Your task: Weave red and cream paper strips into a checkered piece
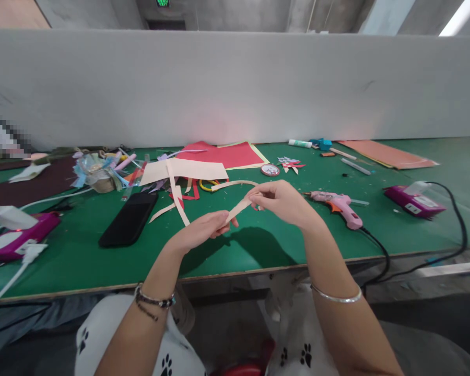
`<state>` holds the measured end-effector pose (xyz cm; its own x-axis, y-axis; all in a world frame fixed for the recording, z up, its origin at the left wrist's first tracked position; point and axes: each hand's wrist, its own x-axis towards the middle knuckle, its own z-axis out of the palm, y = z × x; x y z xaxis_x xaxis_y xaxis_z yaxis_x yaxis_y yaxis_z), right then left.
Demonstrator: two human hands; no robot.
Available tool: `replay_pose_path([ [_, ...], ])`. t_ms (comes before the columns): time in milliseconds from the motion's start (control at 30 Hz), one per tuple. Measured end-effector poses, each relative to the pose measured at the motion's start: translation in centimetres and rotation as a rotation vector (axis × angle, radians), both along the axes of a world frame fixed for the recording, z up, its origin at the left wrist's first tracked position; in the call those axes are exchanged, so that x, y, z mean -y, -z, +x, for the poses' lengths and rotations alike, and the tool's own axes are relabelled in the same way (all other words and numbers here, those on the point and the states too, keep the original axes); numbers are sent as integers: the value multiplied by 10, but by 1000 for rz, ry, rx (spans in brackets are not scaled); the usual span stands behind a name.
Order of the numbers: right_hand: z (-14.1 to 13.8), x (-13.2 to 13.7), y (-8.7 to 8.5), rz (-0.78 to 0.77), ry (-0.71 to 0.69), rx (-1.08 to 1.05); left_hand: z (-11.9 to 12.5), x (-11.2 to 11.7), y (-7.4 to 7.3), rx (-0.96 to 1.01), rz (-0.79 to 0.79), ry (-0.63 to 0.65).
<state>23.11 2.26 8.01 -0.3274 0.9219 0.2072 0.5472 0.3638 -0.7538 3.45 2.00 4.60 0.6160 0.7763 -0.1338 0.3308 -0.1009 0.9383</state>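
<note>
Between my hands a cream paper strip (239, 208) is stretched at a slant above the green table. My left hand (201, 228) pinches its lower end, and my right hand (282, 203) pinches the upper end with bent fingers. From near the right fingers a thin curved strip (235, 184) reaches left; whether it is the same piece I cannot tell. Behind my hands lies a cream paper sheet (198, 170), with another long strip (175, 190) across it. Red paper (219, 154) is spread farther back.
A pink glue gun (339, 204) with a black cord lies right, near a purple power strip (413, 202). A black phone (129, 219) lies left, beside another purple power strip (23, 237). Craft scraps (102, 169) pile at back left. A white partition (235, 89) stands behind.
</note>
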Motion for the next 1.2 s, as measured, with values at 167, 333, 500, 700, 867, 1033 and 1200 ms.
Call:
replay_pose_path([
  [167,3,1,0,-23,16,-30,-2,-2,1,26,8,6],
  [333,-1,3,-3,6,8,-14,-2,1,-1,-1,30,23],
  [500,-7,5,-4,33,-19,13,7,6,-3,-31,26,-49],
  [700,-7,5,-4,46,-4,45,8,3,1,77,-16,-27],
  [867,-6,5,-4,53,6,62,4,0,3,-54,119,-26],
  [1033,-4,4,-2,64,3,77,1,-1,0,-158,207,-62],
  [1200,-4,5,-4,73,18,84,4,0,1,-71,195,-71],
])
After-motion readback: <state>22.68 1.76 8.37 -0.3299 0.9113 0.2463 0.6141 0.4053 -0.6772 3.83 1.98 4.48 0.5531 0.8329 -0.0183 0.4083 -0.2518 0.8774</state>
